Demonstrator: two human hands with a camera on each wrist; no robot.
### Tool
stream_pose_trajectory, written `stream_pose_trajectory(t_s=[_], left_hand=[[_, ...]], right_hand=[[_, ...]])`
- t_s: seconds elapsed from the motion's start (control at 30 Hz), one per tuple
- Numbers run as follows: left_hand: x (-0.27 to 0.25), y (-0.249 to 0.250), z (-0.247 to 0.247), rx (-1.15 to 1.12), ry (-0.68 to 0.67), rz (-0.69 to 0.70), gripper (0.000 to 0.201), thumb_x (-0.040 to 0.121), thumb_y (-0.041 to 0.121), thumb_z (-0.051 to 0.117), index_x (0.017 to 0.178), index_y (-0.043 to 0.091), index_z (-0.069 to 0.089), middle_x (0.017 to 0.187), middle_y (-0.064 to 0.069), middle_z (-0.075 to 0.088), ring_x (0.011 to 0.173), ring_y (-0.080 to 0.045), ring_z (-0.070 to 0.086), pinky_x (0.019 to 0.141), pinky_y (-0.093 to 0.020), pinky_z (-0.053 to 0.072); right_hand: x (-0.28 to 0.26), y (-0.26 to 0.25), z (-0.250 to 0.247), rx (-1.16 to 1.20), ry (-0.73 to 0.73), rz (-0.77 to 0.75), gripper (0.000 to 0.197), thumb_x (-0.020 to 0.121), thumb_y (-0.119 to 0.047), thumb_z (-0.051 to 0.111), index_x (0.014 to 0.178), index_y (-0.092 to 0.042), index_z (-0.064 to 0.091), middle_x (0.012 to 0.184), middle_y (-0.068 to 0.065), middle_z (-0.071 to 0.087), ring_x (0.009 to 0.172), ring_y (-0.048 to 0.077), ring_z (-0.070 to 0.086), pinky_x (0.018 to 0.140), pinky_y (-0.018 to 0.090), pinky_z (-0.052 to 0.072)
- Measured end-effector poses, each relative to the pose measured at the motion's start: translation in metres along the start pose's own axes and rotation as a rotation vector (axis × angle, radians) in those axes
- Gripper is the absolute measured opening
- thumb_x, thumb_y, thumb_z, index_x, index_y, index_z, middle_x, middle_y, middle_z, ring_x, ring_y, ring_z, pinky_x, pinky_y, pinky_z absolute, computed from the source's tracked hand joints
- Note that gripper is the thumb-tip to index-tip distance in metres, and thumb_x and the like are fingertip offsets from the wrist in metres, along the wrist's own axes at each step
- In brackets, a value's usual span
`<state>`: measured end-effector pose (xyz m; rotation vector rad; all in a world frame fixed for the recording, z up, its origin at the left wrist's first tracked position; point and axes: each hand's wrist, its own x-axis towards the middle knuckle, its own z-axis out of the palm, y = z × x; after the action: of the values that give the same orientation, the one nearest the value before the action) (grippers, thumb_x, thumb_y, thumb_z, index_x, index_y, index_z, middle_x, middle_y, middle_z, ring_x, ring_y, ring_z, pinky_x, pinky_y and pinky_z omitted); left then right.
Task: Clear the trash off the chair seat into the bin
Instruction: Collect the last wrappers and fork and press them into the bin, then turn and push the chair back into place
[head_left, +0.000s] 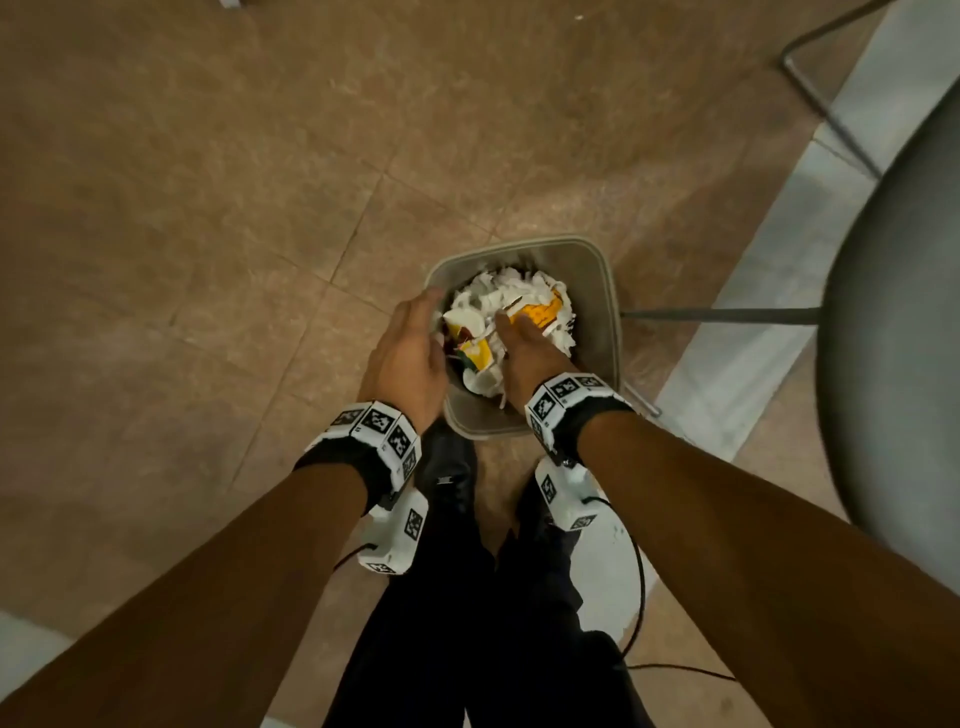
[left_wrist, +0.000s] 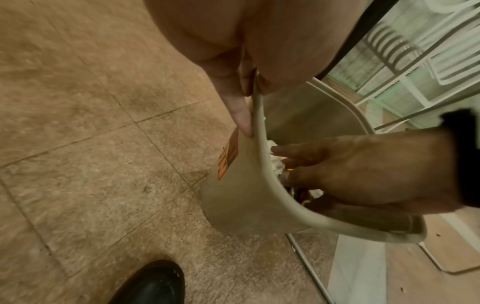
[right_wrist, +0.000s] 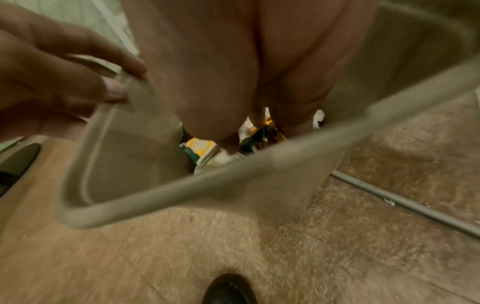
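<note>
The floor (head_left: 218, 171) is laid with large tan tiles, mottled and crossed by thin dark grout lines. A band of pale grey tiles (head_left: 769, 291) runs diagonally along its right side. Black trousers (head_left: 483, 613) show at the bottom of the head view, and a black shoe (left_wrist: 153, 284) stands on the tan tiles. A thin black cable (head_left: 639, 597) loops beside the trousers. In the left wrist view, white slatted furniture (left_wrist: 405, 51) stands in the background, blurred.

Tan tiled floor (head_left: 218, 218) under a beige bin (head_left: 605, 291), grey chair legs (head_left: 719, 314), and black shoes (left_wrist: 153, 284).
</note>
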<state>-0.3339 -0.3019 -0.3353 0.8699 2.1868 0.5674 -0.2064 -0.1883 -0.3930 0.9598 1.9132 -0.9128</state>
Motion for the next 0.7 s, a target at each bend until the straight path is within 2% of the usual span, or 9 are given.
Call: stream_pose_trajectory(t_s=[0.1,0.2,0.27,0.37,0.47,0.5,0.57,0.63,0.7], left_hand=[[-0.001,-0.005,0.001,-0.036,0.007,0.015,0.049,0.099,0.011,0.044,0.146,0.023,0.038,0.145,-0.004,0.044,0.117,-0.025,0.057,0.098,-0.034,0.047],[-0.001,-0.006,-0.001,-0.057,-0.005,0.02,0.048,0.099,0.013,0.045,0.146,0.022,0.039,0.145,-0.004,0.045,0.119,-0.024,0.055,0.099,-0.031,0.045],[-0.004,-0.002,-0.005,-0.072,-0.036,-0.01,0.048,0.099,0.01,0.045,0.146,0.02,0.041,0.146,-0.005,0.046,0.124,-0.023,0.053,0.102,-0.028,0.041],[-0.013,0.011,-0.023,-0.032,-0.118,-0.043,0.051,0.096,0.009,0.045,0.146,0.019,0.044,0.153,-0.008,0.04,0.137,-0.026,0.044,0.113,-0.035,0.036],[-0.032,0.028,-0.054,0.087,-0.18,-0.111,0.053,0.095,0.013,0.046,0.147,0.021,0.043,0.16,-0.009,0.027,0.148,-0.024,0.027,0.117,-0.027,0.022],[-0.042,0.035,-0.067,0.124,-0.194,-0.133,0.051,0.096,0.009,0.046,0.146,0.018,0.044,0.159,-0.01,0.03,0.147,-0.023,0.029,0.115,-0.027,0.024],[-0.068,0.048,-0.094,0.165,-0.25,-0.179,0.047,0.096,0.008,0.047,0.143,0.014,0.048,0.151,-0.012,0.044,0.137,-0.026,0.044,0.112,-0.031,0.034],[-0.1,0.059,-0.122,0.188,-0.357,-0.243,0.043,0.097,0.014,0.047,0.139,0.016,0.052,0.139,-0.01,0.057,0.126,-0.027,0.056,0.105,-0.031,0.043],[-0.139,0.074,-0.151,0.221,-0.436,-0.26,0.038,0.097,0.018,0.048,0.134,0.016,0.056,0.132,-0.008,0.062,0.12,-0.027,0.06,0.1,-0.03,0.047]], right_hand=[[0.017,-0.001,0.002,0.009,-0.034,0.034,0.094,0.093,-0.008,0.057,0.159,-0.028,-0.007,0.167,0.007,-0.009,0.151,0.036,0.021,0.111,0.051,0.039],[0.019,-0.001,-0.005,0.028,-0.053,0.031,0.088,0.094,-0.009,0.053,0.159,-0.028,-0.003,0.168,0.007,-0.008,0.151,0.036,0.021,0.114,0.046,0.037],[0.009,0.0,-0.016,0.03,-0.06,0.011,0.085,0.094,-0.012,0.053,0.16,-0.028,0.001,0.168,0.005,-0.004,0.151,0.035,0.022,0.115,0.044,0.036],[-0.026,-0.003,-0.04,0.012,0.009,-0.032,0.083,0.094,-0.02,0.054,0.159,-0.032,0.003,0.168,0.004,0.001,0.151,0.035,0.021,0.115,0.047,0.037],[-0.087,-0.01,-0.065,0.123,0.085,-0.041,0.08,0.096,-0.03,0.054,0.158,-0.04,0.004,0.168,0.007,0.0,0.149,0.036,0.026,0.113,0.043,0.039],[-0.113,-0.012,-0.073,0.176,0.118,-0.053,0.078,0.097,-0.032,0.053,0.158,-0.039,0.006,0.168,0.007,0.005,0.148,0.035,0.029,0.113,0.042,0.039],[-0.173,-0.015,-0.086,0.271,0.16,-0.077,0.072,0.098,-0.033,0.053,0.159,-0.031,0.015,0.162,0.009,0.026,0.144,0.033,0.036,0.112,0.037,0.037],[-0.24,-0.015,-0.09,0.35,0.14,-0.096,0.059,0.098,-0.03,0.054,0.153,-0.023,0.035,0.146,0.009,0.052,0.134,0.03,0.049,0.105,0.029,0.039],[-0.31,-0.01,-0.086,0.382,0.07,-0.073,0.042,0.097,-0.028,0.053,0.138,-0.02,0.054,0.134,0.006,0.062,0.127,0.027,0.056,0.098,0.026,0.04]])
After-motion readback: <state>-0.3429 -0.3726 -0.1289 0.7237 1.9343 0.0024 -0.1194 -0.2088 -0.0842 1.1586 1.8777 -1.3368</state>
